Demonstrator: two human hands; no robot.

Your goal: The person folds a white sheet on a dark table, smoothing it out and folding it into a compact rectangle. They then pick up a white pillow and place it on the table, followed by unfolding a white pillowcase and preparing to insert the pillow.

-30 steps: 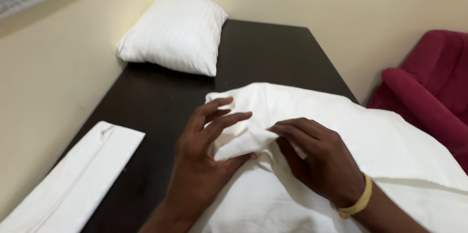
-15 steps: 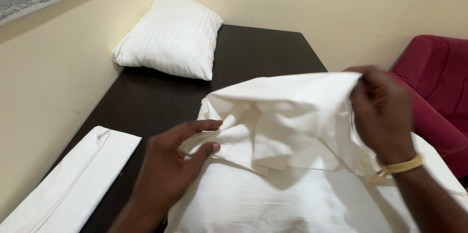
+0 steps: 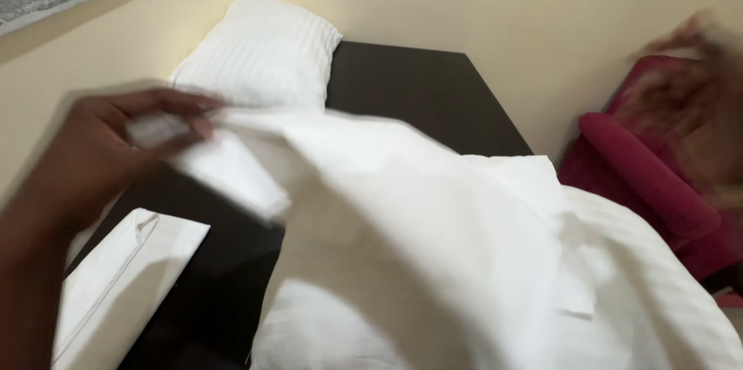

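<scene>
While blurred: two hands, left hand (image 3: 101, 145) pinching one white pillowcase (image 3: 433, 238), right hand (image 3: 689, 99) grip unclear; beyond pillowcase, one pillow (image 3: 259, 53).

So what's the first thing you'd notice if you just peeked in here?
The big white cloth spread over the dark table, with the left hand gripping its corner at the left. A white pillow lies at the far end, and the blurred right hand is raised over a red armchair.
</scene>
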